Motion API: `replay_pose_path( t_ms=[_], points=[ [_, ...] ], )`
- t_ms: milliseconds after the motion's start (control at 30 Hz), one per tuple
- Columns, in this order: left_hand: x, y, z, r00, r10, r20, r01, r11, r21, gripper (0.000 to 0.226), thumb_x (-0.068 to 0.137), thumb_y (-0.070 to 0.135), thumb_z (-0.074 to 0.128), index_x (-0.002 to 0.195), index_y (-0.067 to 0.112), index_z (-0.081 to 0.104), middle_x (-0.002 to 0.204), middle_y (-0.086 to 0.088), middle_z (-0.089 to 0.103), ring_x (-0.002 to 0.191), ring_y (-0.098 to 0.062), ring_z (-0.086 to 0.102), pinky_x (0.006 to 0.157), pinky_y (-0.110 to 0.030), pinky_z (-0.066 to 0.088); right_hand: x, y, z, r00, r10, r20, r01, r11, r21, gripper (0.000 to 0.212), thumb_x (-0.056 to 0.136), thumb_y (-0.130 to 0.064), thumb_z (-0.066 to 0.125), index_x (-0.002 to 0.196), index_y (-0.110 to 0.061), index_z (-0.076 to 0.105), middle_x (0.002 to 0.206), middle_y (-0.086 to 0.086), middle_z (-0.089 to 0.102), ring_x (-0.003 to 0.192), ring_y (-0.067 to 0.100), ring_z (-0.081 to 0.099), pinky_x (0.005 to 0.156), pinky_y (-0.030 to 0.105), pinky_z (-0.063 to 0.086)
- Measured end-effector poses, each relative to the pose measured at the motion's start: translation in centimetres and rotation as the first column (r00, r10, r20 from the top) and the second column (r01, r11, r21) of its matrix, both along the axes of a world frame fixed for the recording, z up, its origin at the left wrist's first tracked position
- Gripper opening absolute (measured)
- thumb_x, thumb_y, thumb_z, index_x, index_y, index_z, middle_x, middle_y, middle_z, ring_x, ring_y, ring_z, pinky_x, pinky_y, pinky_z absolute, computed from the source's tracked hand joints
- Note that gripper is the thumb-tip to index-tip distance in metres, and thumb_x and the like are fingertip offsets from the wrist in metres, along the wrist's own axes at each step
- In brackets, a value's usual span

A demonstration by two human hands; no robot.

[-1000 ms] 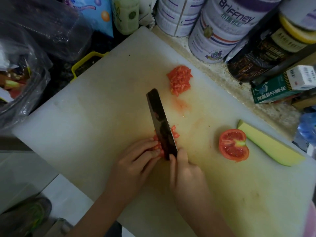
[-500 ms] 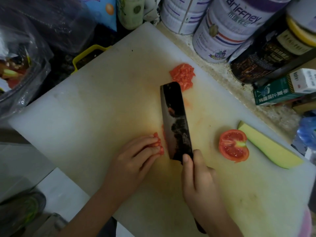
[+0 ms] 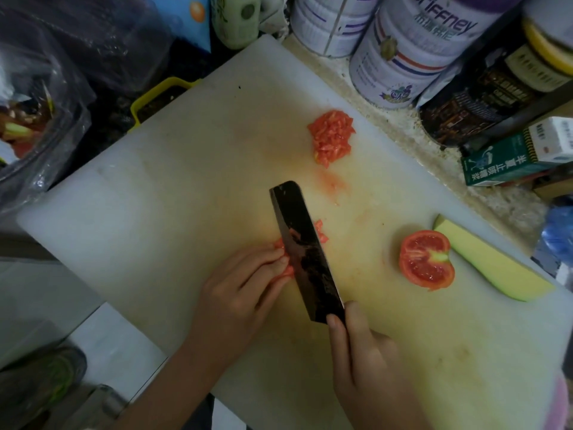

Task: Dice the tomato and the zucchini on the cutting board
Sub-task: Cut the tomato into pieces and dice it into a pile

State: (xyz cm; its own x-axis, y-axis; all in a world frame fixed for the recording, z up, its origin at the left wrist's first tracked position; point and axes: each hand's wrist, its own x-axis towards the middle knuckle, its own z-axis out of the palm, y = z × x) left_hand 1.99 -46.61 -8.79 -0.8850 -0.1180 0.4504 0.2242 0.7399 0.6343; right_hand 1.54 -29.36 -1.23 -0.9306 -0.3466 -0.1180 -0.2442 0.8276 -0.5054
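- The knife (image 3: 302,246) is the landmark: a dark, broad blade lying across the middle of the cutting board (image 3: 186,181), its tip pointing to the far edge.
- The right hand (image 3: 362,358) is wrapped round the handle just behind the blade's heel, with one finger reaching up beside the heel. It is a closed, working grip.
- The left hand (image 3: 238,293) sits directly left of the knife. Its fingers are nearly straight and the tips press down on the tomato strips (image 3: 283,270). It pins them and wraps round nothing.
- Half a second ago the blade was lifted clear to the right of those fingertips, showing its flat. Now it is back against them, so another stroke lands on the strips.
- A few cut bits (image 3: 321,232) lie just right of the blade, which suggests the dice is coming off on that side.
- Beyond the knife's tip, well apart, sits the diced pile (image 3: 331,136), unmoved across the three views.
- Well to the right of the knife the tomato half (image 3: 426,259) lies cut face up, untouched.
- Farther right of the knife the zucchini piece (image 3: 493,268) lies whole near the board's edge.
- My judgement: the job is less than half done, since these strips are nearly finished but the half and all the zucchini remain.
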Motion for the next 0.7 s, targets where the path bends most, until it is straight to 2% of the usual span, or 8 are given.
replay_pose_path(
  t_ms=[67,200,300,433,500,633,700],
  points=[
    [0.0,0.0,-0.1,1.0,-0.003,-0.001,0.003,1.0,-0.009,0.017,0.086,0.013,0.074,0.098,0.0,0.075,0.107,-0.01,0.071,0.106,-0.019,0.066,0.097,-0.03,0.052,-0.2,-0.3,0.1,1.0,0.028,0.0,-0.028,0.999,0.029,0.034,0.1,-0.049,0.021,0.095,-0.022,0.042,0.05,-0.017,0.023,0.031,0.014,0.037,0.035,0.023,0.018],
    [-0.1,0.1,0.1,1.0,-0.008,0.0,0.008,1.0,0.008,0.014,0.084,0.01,0.075,0.093,-0.001,0.075,0.105,-0.011,0.072,0.106,-0.018,0.066,0.097,-0.028,0.051,-0.3,-0.8,0.0,0.999,0.047,-0.016,-0.046,0.997,0.07,0.036,0.102,-0.045,0.018,0.091,-0.019,0.041,0.049,-0.015,0.024,0.027,0.016,0.037,0.036,0.021,0.014],
    [-0.1,0.0,0.2,1.0,-0.012,0.009,0.012,1.0,0.022,0.013,0.083,0.009,0.076,0.092,-0.001,0.075,0.104,-0.011,0.072,0.106,-0.019,0.066,0.097,-0.028,0.051,-0.8,-1.8,-0.6,0.998,0.039,-0.054,-0.029,0.984,0.173,0.025,0.097,-0.038,0.031,0.088,-0.017,0.041,0.036,-0.004,0.039,0.024,0.019,0.039,0.034,0.023,0.013],
    [-0.1,-0.1,0.1,0.999,-0.023,0.031,0.022,1.0,0.022,0.015,0.085,0.011,0.074,0.095,0.0,0.076,0.108,-0.01,0.071,0.107,-0.02,0.066,0.096,-0.031,0.052,-3.2,-3.9,-1.2,0.997,0.031,-0.075,-0.024,0.995,0.093,0.025,0.095,-0.033,0.031,0.102,-0.013,0.044,0.041,0.003,0.05,0.031,0.026,0.048,0.027,0.03,0.027],
    [-0.1,-0.2,0.0,0.999,-0.021,0.035,0.02,1.0,0.018,0.016,0.087,0.013,0.072,0.096,0.0,0.076,0.108,-0.01,0.071,0.107,-0.02,0.065,0.097,-0.031,0.052,-3.8,-4.4,-1.3,0.994,0.055,-0.096,-0.048,0.996,0.068,0.024,0.095,-0.032,0.031,0.103,-0.013,0.043,0.042,0.003,0.05,0.031,0.026,0.048,0.026,0.032,0.029],
    [-0.1,-0.1,0.2,1.0,-0.013,0.027,0.012,0.999,0.031,0.015,0.084,0.01,0.074,0.095,-0.001,0.075,0.107,-0.01,0.071,0.106,-0.02,0.066,0.095,-0.031,0.053,-1.4,-2.5,-1.2,0.999,0.032,-0.024,-0.03,0.996,0.08,0.022,0.096,-0.035,0.033,0.094,-0.015,0.043,0.039,0.0,0.047,0.027,0.019,0.043,0.034,0.022,0.014],
    [-0.2,-0.1,0.2,1.0,-0.018,0.025,0.017,0.999,0.041,0.016,0.083,0.01,0.075,0.095,0.0,0.075,0.107,-0.009,0.071,0.106,-0.018,0.066,0.095,-0.03,0.053,-0.2,-1.3,-1.0,1.0,0.018,0.024,-0.019,1.0,0.023,0.029,0.1,-0.041,0.029,0.094,-0.016,0.043,0.041,-0.008,0.041,0.029,0.015,0.04,0.036,0.017,0.012]
  ],
)
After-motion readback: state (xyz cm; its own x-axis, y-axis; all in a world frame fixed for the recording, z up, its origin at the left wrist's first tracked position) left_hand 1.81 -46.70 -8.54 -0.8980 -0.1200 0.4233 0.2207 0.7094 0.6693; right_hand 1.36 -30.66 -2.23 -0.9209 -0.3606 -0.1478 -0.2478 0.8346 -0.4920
